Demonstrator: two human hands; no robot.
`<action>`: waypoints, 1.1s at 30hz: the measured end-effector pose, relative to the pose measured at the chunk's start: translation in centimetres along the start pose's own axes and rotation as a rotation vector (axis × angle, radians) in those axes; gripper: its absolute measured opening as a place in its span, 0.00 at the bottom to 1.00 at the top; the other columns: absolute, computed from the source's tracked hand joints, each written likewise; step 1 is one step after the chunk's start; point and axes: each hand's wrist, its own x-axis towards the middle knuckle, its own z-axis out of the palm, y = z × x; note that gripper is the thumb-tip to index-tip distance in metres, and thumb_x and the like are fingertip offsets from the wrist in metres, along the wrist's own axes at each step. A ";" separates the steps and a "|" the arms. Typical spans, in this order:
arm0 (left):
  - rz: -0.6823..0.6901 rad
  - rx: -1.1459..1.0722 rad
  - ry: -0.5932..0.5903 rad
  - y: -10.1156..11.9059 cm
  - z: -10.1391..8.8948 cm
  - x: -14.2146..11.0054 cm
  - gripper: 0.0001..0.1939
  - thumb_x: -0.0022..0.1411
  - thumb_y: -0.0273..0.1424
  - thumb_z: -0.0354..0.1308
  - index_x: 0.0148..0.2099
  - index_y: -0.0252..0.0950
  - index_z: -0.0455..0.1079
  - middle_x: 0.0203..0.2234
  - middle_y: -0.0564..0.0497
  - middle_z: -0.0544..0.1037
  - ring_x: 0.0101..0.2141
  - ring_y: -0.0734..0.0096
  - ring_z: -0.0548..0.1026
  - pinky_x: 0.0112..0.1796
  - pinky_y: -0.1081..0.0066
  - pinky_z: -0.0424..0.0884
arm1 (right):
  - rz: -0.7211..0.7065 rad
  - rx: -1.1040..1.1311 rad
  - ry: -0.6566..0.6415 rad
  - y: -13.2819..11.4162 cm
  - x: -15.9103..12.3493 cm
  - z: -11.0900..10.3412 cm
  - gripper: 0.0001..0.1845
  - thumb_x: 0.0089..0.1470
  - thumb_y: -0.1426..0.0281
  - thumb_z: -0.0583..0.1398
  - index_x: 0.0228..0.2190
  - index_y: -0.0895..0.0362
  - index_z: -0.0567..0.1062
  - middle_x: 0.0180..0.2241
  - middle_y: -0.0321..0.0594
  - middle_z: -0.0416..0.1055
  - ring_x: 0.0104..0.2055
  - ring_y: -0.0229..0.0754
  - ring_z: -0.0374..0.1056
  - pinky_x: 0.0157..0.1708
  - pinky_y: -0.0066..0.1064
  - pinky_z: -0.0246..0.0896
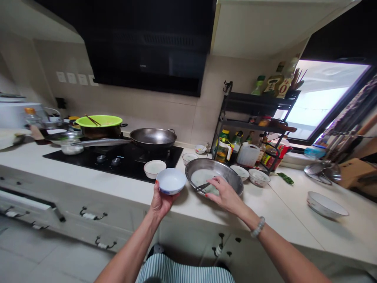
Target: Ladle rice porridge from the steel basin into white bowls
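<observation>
My left hand point(161, 201) grips a white bowl point(171, 180) with blue marks on its outside, thumb at the rim and fingers underneath. The bowl is held level above the counter's front edge. To its right, a wide steel basin point(238, 179) contains whitish liquid point(203, 176). My right hand point(225, 193) reaches over this basin, thumb and forefinger apart. Its forefinger is at the dark handle point(202, 187) of a utensil lying across the basin; the utensil's other end is hidden. Another bowl of white liquid point(154, 169) sits just behind the held bowl, by the cooktop's edge.
Small filled bowls point(240, 172) stand around the basin. A wok point(153, 138) and a green colander point(98, 120) on a pot are on the cooktop point(88, 161). A black rack point(256, 125) holds bottles behind. An enamel-like bowl point(326, 206) is at right, near green leaves point(285, 178).
</observation>
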 end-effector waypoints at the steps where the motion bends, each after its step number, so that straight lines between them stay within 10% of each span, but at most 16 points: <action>1: -0.003 -0.005 -0.003 0.0 0.0 0.1 0.34 0.58 0.43 0.63 0.64 0.48 0.59 0.52 0.43 0.75 0.47 0.50 0.76 0.40 0.51 0.78 | -0.003 0.009 -0.028 0.0 0.3 0.1 0.24 0.54 0.66 0.65 0.52 0.54 0.71 0.48 0.48 0.67 0.49 0.49 0.68 0.47 0.40 0.66; 9: -0.038 -0.002 -0.012 -0.3 0.2 0.6 0.33 0.58 0.44 0.63 0.63 0.48 0.59 0.50 0.43 0.75 0.44 0.50 0.77 0.38 0.52 0.78 | -0.025 -0.168 -0.122 -2.9 1.4 1.6 0.07 0.59 0.71 0.59 0.40 0.55 0.74 0.45 0.48 0.70 0.46 0.48 0.68 0.43 0.37 0.66; 16: -0.056 0.019 -0.007 -0.1 0.4 0.7 0.31 0.59 0.45 0.61 0.63 0.47 0.60 0.54 0.42 0.72 0.48 0.49 0.75 0.39 0.53 0.77 | -0.125 -0.066 0.209 0.8 -0.7 -1.8 0.12 0.62 0.74 0.49 0.36 0.57 0.73 0.33 0.45 0.71 0.36 0.45 0.68 0.37 0.35 0.65; 24: -0.061 0.028 0.029 -0.4 1.1 0.7 0.32 0.59 0.47 0.60 0.63 0.47 0.60 0.55 0.42 0.71 0.48 0.48 0.75 0.37 0.54 0.78 | 0.123 0.072 0.397 6.4 -3.1 -6.3 0.15 0.61 0.63 0.52 0.37 0.55 0.77 0.33 0.45 0.76 0.35 0.47 0.73 0.38 0.38 0.67; 33: -0.031 0.038 -0.016 -0.2 0.2 0.5 0.34 0.59 0.43 0.63 0.65 0.49 0.58 0.54 0.43 0.73 0.48 0.49 0.76 0.41 0.51 0.77 | 0.345 0.238 0.387 7.1 -4.1 -3.6 0.20 0.60 0.58 0.51 0.40 0.57 0.77 0.27 0.43 0.74 0.27 0.45 0.70 0.29 0.36 0.67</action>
